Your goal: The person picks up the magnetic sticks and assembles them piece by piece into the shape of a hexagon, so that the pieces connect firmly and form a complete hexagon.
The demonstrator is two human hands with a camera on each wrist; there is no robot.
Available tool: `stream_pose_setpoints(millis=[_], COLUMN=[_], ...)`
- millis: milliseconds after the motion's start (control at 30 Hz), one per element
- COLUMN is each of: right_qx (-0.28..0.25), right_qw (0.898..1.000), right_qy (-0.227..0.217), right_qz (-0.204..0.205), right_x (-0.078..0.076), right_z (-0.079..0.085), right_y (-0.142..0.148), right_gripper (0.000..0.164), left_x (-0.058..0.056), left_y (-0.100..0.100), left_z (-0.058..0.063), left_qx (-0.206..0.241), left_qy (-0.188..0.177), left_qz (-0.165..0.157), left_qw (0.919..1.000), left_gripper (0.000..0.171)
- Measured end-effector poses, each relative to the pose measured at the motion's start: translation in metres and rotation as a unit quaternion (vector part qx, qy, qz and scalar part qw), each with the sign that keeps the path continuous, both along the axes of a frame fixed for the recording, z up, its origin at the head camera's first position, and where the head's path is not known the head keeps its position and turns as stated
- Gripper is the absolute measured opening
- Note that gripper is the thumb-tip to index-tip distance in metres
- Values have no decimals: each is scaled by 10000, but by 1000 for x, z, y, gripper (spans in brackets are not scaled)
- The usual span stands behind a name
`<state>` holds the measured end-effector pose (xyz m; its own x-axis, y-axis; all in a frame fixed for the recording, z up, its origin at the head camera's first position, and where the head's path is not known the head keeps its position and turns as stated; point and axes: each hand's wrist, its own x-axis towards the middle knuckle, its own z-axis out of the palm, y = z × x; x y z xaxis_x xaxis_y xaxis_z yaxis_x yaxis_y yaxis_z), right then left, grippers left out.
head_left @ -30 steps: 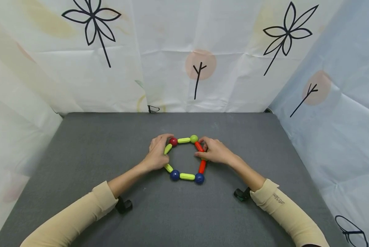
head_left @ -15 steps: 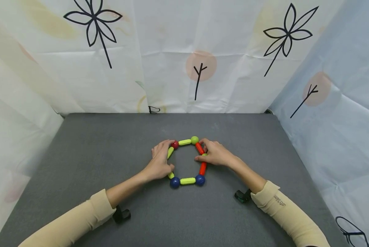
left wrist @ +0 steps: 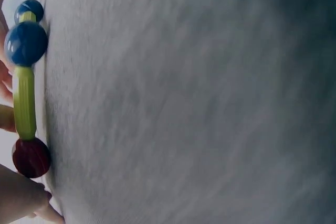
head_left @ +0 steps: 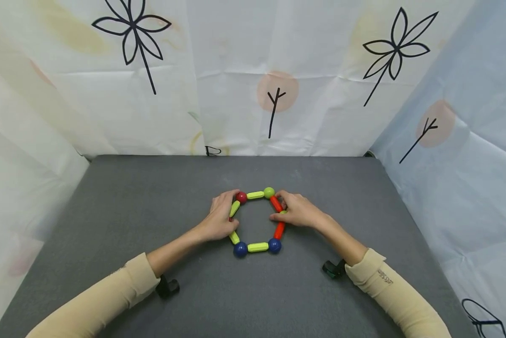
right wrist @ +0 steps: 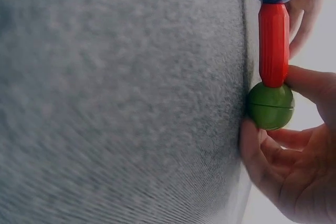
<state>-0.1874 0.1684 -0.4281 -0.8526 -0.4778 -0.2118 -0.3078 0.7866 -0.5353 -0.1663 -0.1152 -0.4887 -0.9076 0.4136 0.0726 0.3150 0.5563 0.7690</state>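
A six-sided ring of magnetic building sticks and balls (head_left: 258,247) lies on the grey table, with yellow-green sticks and, on its right side, two red sticks (head_left: 280,230). My left hand (head_left: 219,218) grips the ring's left side, thumb inside and a fingertip at the far red ball (head_left: 242,197). A dark red ball (left wrist: 31,157) shows between thumb and fingers in the left wrist view. On the other side, my right hand (head_left: 299,210) pinches the green ball (right wrist: 271,106) joining the red sticks. Two blue balls (head_left: 240,249) form the near corners; a light green ball (head_left: 269,192) is at the far right.
The grey tabletop (head_left: 172,188) spreads around the ring. White cloth (head_left: 231,94) with drawn plants hangs behind it and along both sides. A black wrist camera (head_left: 167,287) sits under the left sleeve, another black camera (head_left: 333,269) by the right.
My left hand has shifted right and slightly nearer, drawing the ring's left side inward. The near left blue ball has moved slightly toward me. My right hand stays nearly in place.
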Motion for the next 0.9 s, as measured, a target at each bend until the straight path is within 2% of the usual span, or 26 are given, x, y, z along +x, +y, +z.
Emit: stream_pose_setpoints(millis=[67,167,233,267,333,400,433,600,900], right_qx=[18,-35,-83,-103,-139,-138,-128,-95,41], right_qw=[10000,9996,9990,9988,9987,9991,9992,9997,10000], right_qy=[54,269,406,431,420,325,286,208,-35], right_qz=[-19,47,141,188,270,251,238,127,-17], right_x=[-3,-9,-15,-18,-22,-25,-25,-27,-28], right_z=[0,-1,-2,-2,-2,-2,-2,-2,1], right_y=[1,1,0,-1,-3,-4,-5,-6,-6], right_gripper=[70,73,71,69,65,61,60,58,59], left_x=[-8,-29,-40,-43,-45,-41,-41,-45,-52], left_y=[0,-3,-3,-3,-1,3,3,4,3], left_z=[-1,-6,-2,4,19,37,39,41,40], left_qx=[-154,-503,-642,-739,-808,-902,-958,-1132,-989], left_qy=[23,282,410,441,400,167,118,40,-41], left_qz=[-118,-398,-463,-493,-513,-449,-425,-338,-349], left_qw=[9998,9975,9960,9951,9946,9948,9944,9930,9945], left_gripper=[79,68,60,55,48,44,43,42,41])
